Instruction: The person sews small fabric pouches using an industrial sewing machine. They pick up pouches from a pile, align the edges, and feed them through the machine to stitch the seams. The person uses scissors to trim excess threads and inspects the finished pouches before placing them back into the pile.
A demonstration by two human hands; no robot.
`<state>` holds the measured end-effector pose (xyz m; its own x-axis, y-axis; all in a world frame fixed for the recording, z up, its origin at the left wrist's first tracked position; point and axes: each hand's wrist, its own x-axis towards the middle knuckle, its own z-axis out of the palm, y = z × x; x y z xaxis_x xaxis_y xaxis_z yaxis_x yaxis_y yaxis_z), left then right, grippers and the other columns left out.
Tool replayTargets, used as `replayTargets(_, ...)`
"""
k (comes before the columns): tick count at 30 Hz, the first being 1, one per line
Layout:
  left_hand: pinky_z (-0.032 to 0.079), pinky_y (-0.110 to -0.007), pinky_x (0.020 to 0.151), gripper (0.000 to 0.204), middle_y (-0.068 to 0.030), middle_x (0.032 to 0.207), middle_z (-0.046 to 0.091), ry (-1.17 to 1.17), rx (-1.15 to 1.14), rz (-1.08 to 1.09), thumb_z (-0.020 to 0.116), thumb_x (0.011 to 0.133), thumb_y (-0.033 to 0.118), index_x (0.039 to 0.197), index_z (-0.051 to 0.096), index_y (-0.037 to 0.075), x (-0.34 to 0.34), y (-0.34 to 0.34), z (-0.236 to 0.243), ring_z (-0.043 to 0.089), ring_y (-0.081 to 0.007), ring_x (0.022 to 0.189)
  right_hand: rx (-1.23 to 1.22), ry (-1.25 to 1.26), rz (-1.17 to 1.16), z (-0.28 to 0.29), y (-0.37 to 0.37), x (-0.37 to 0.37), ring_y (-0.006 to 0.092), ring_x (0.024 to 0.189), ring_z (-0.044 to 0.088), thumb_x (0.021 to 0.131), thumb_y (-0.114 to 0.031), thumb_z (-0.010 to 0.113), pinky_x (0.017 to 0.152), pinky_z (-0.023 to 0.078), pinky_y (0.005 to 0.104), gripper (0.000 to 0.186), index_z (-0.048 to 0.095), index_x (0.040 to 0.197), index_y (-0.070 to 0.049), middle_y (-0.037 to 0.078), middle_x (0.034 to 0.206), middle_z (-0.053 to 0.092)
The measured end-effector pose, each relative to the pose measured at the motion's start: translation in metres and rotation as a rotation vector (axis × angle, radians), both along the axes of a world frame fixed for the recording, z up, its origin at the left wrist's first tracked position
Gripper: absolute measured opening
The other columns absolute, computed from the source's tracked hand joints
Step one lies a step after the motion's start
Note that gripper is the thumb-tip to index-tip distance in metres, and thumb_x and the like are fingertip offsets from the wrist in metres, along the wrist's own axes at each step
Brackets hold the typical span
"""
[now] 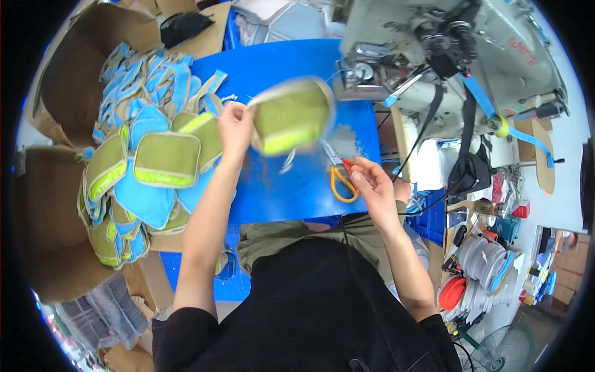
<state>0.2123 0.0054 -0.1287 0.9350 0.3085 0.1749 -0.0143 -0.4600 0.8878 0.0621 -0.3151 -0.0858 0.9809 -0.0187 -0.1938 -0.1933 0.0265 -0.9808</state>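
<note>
My left hand (pixel 235 124), just above the middle of the frame, is pinched shut on the edge of an olive-and-lime pouch (pixel 291 116), which hangs blurred over the blue table (pixel 279 186) — I judge it's mid-swing, between the sewing machine (pixel 446 56) at upper right and the pile of finished pouches (pixel 149 155) at left. My right hand (pixel 375 189), right of centre, is loosely open and holds nothing; its fingertips sit just beside the orange-handled scissors (pixel 339 177) lying on the table. The step in hand looks like trimming or setting aside a sewn piece. The next move, I'd say, calls for steadying the pouch first — then closing my right fingers through the scissor loops.
</note>
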Motion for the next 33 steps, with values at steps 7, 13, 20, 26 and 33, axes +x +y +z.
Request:
replayTargets(7, 0.036, -0.046, 0.118, 0.119, -0.0215, 0.153, 0.043, -0.403, -0.028, -0.361, 0.099, 0.062, 0.037, 0.154, 0.034, -0.002, -0.010, -0.140, 0.093, 0.042, -0.0361, 0.143, -0.023, -0.078, -0.212, 0.040, -0.042, 0.012, 0.0095, 0.094, 0.063, 0.107, -0.021, 0.060, 0.085, 0.050, 0.0253, 0.032, 0.061, 0.132, -0.001, 0.004, 0.110, 0.068)
replayTargets(13, 0.048, -0.044, 0.107, 0.140, -0.0260, 0.145, 0.047, -0.641, -0.082, -0.057, 0.103, 0.053, 0.041, 0.157, 0.021, -0.005, 0.011, -0.215, 0.096, 0.054, -0.0386, 0.131, -0.580, -0.161, 0.085, -0.002, -0.034, 0.007, 0.0219, 0.096, 0.066, 0.095, -0.019, 0.072, 0.085, 0.054, 0.0337, 0.037, 0.063, 0.126, -0.001, 0.010, 0.106, 0.067)
replayTargets(20, 0.052, -0.038, 0.099, 0.112, -0.0204, 0.135, 0.051, -0.757, -0.275, -0.146, 0.102, 0.061, 0.026, 0.144, 0.033, -0.004, 0.015, -0.223, 0.089, 0.058, -0.0291, 0.120, -0.997, -0.299, 0.191, -0.036, -0.017, -0.012, 0.0361, 0.112, 0.062, 0.080, -0.018, 0.081, 0.094, 0.053, 0.0440, 0.057, 0.059, 0.130, -0.005, 0.016, 0.124, 0.060)
replayTargets(26, 0.051, -0.037, 0.099, 0.087, -0.0222, 0.136, 0.051, -0.724, -0.383, -0.139, 0.089, 0.076, 0.008, 0.143, 0.033, -0.003, 0.011, -0.219, 0.083, 0.057, -0.0285, 0.124, -0.974, -0.258, 0.181, -0.037, -0.015, -0.011, 0.0334, 0.110, 0.064, 0.080, -0.020, 0.082, 0.087, 0.056, 0.0422, 0.060, 0.057, 0.133, -0.007, 0.012, 0.123, 0.061)
replayTargets(33, 0.049, -0.036, 0.102, 0.083, -0.0201, 0.138, 0.051, -0.556, -0.572, -0.212, 0.086, 0.080, 0.007, 0.143, 0.033, 0.000, 0.007, -0.212, 0.090, 0.053, -0.0249, 0.128, -0.954, -0.285, 0.186, -0.045, -0.017, -0.007, 0.0331, 0.108, 0.064, 0.079, -0.021, 0.083, 0.084, 0.056, 0.0422, 0.062, 0.057, 0.134, -0.008, 0.011, 0.120, 0.061)
